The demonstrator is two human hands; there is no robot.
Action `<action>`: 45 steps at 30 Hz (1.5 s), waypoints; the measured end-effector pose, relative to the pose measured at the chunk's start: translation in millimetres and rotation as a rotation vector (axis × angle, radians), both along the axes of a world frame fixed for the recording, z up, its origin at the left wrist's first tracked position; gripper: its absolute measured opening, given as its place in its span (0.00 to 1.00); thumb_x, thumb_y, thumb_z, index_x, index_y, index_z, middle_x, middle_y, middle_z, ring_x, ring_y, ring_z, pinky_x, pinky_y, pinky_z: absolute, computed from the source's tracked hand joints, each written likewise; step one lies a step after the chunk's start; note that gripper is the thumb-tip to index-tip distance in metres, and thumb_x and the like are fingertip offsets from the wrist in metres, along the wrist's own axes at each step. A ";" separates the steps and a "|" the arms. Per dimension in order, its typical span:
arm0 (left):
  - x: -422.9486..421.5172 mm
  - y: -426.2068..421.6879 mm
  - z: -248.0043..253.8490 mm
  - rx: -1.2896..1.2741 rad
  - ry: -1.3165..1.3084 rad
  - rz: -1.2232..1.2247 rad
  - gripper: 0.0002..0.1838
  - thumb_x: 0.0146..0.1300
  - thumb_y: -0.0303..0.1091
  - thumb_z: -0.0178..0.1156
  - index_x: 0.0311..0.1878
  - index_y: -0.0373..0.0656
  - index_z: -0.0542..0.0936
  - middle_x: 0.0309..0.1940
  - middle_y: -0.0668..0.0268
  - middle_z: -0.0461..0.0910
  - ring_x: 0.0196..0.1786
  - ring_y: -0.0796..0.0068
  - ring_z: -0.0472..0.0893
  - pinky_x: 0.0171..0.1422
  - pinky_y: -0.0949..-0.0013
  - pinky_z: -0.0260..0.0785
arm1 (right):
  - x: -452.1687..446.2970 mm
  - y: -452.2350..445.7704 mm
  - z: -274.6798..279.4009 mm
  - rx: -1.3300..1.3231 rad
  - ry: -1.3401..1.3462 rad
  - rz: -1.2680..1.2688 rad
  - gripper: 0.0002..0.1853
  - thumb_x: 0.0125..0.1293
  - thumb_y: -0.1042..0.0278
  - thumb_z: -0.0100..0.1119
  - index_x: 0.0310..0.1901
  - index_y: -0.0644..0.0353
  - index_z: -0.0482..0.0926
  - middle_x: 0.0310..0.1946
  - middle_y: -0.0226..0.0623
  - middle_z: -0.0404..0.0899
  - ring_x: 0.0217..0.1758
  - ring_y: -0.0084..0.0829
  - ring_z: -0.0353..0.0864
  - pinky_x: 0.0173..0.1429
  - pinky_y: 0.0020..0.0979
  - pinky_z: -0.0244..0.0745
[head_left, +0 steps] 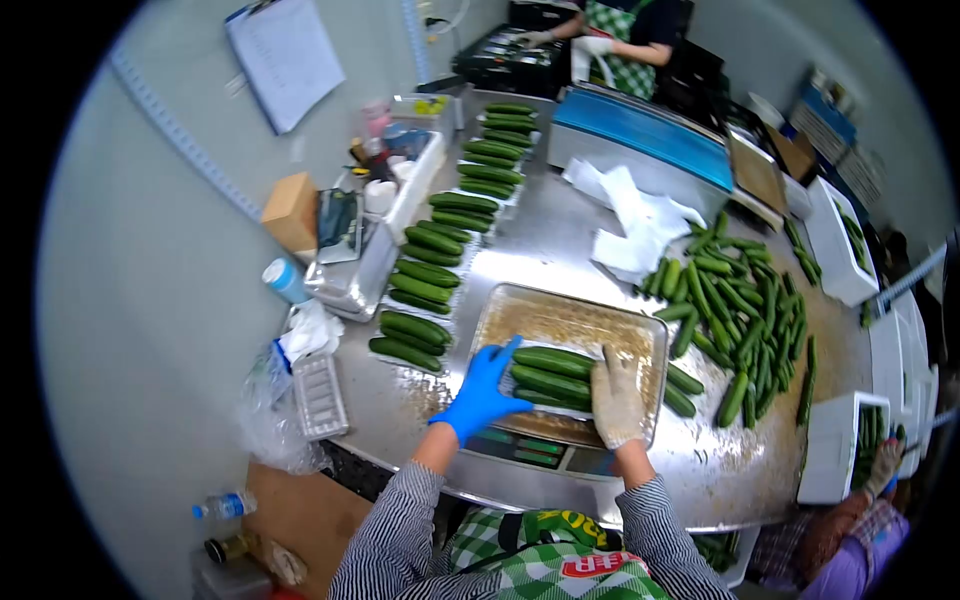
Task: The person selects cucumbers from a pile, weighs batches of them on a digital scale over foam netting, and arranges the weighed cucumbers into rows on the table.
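Three cucumbers lie side by side on a white tray, mostly hidden beneath them. This sits in a worn metal baking tray on a scale whose display shows along the near edge. My left hand, in a blue glove, grips the white tray's left end, thumb and forefinger apart around it. Against the right end presses my right hand in a beige work glove, holding the other side. Two loose cucumbers rest just right of the metal tray.
Packed cucumbers form a row on the left. A large loose pile covers the right side. White cloth lies before a blue-topped machine. White boxes stand at right. Co-workers are at the back and lower right.
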State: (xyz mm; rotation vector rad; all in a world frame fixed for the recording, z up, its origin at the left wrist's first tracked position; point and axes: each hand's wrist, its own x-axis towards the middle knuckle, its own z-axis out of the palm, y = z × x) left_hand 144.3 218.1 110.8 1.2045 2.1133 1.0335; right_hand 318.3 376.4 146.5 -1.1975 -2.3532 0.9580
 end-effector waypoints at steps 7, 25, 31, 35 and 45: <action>-8.3 -37.3 32.2 0.121 -0.100 0.062 0.56 0.44 0.35 0.79 0.78 0.56 0.59 0.64 0.52 0.61 0.66 0.51 0.67 0.73 0.57 0.63 | -19.0 -28.4 11.0 0.036 0.170 0.095 0.21 0.74 0.64 0.49 0.62 0.67 0.74 0.53 0.62 0.70 0.55 0.54 0.75 0.64 0.43 0.68; -113.2 -245.4 -53.6 -0.086 -0.148 0.320 0.58 0.43 0.28 0.79 0.78 0.51 0.57 0.64 0.53 0.65 0.65 0.51 0.71 0.66 0.59 0.71 | -153.3 -203.1 -52.1 -0.280 -0.128 0.384 0.29 0.70 0.49 0.52 0.66 0.59 0.68 0.59 0.70 0.66 0.58 0.68 0.73 0.63 0.51 0.71; -132.6 -225.7 -87.4 -0.167 0.015 0.289 0.61 0.44 0.33 0.78 0.80 0.50 0.50 0.67 0.46 0.64 0.67 0.44 0.68 0.70 0.56 0.66 | -154.7 -201.8 -75.4 -0.352 -0.085 0.301 0.35 0.69 0.47 0.51 0.72 0.60 0.62 0.62 0.72 0.63 0.64 0.69 0.67 0.69 0.52 0.65; -105.9 -219.2 -62.2 -0.410 0.416 0.266 0.67 0.37 0.48 0.81 0.79 0.44 0.50 0.75 0.37 0.51 0.74 0.38 0.59 0.74 0.47 0.58 | -148.3 -202.1 -76.4 -0.338 -0.060 0.325 0.40 0.70 0.46 0.51 0.74 0.62 0.52 0.63 0.74 0.61 0.63 0.69 0.67 0.69 0.52 0.64; -87.9 -194.3 -85.0 -0.265 0.953 -0.071 0.38 0.56 0.38 0.62 0.74 0.59 0.67 0.72 0.48 0.61 0.75 0.43 0.59 0.75 0.39 0.47 | -127.7 -222.2 -26.6 -0.077 -0.102 0.430 0.42 0.64 0.49 0.59 0.70 0.73 0.55 0.63 0.76 0.60 0.64 0.68 0.68 0.65 0.54 0.68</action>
